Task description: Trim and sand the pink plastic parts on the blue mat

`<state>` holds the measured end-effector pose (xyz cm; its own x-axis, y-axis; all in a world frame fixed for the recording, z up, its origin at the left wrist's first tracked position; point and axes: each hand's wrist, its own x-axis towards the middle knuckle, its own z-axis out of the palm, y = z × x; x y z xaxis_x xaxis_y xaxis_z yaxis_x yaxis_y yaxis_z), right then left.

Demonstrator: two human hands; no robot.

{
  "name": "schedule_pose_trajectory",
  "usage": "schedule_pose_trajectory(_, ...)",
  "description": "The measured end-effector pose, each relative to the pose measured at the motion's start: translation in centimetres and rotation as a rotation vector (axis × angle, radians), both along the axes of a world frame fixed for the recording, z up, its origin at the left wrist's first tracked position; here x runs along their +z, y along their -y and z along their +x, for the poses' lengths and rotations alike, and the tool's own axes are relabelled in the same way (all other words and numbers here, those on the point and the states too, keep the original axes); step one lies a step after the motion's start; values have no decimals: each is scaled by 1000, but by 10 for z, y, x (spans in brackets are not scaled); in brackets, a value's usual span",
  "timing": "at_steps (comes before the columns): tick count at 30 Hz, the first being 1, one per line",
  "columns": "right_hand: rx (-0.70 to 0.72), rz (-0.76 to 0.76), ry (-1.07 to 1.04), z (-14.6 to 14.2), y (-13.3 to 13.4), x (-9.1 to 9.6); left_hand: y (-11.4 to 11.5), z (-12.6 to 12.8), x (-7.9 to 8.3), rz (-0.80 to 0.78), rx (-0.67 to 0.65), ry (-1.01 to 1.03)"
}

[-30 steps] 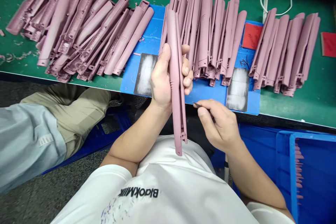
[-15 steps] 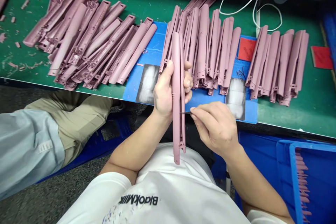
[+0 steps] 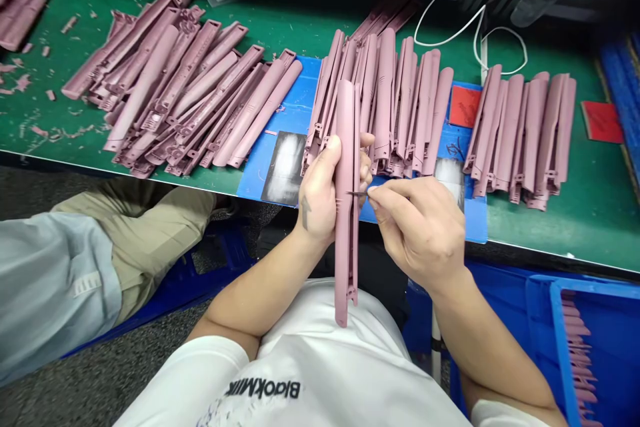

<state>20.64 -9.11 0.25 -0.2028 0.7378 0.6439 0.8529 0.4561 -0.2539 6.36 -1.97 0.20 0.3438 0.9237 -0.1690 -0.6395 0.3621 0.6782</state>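
Note:
My left hand (image 3: 323, 197) is wrapped round a long pink plastic shell (image 3: 345, 233), its fingers curled behind the far side. The shell stands lengthwise before me, its open slotted side turned to the right. Between thumb and fingertips my right hand (image 3: 423, 223) pinches a thin dark blade (image 3: 357, 194), whose tip lies at the shell's right edge, just below my left fingers. Whether the blade touches the plastic I cannot tell. Behind my left hand a row of like pink shells (image 3: 385, 93) stretches across a blue mat (image 3: 305, 73).
Loose pink shells (image 3: 160, 73) are heaped at the left on the green table (image 3: 280, 20), with scraps around. More shells (image 3: 505, 127) lie at the right between red squares (image 3: 603, 121). A blue crate (image 3: 557, 333) sits low right. Someone's trousered leg (image 3: 150, 220) is at left.
The blade has moved up along the shell, closer to my left fingers, and now reaches over its edge. My view has shifted slightly. My left hand keeps its hold.

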Motion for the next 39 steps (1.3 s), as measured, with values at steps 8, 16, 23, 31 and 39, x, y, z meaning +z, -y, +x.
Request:
schedule_pose_trajectory(8,13,-16,53,1,9,2,2,-2,-2,-2,-6,-56)
schedule_pose_trajectory(16,55,-37,49,-1,17,3,1,-2,-1,-24,-27,-53)
schedule_pose_trajectory(23,32,-39,-19,4,15,1,4,0,-1,-9,-38,-53)
schedule_pose_trajectory(31,21,-28,43,2,19,2,5,-1,-2,-2,-46,-70)
schedule_pose_trajectory(39,183,-195,-189,4,31,0,5,0,-2,-18,-34,-48)
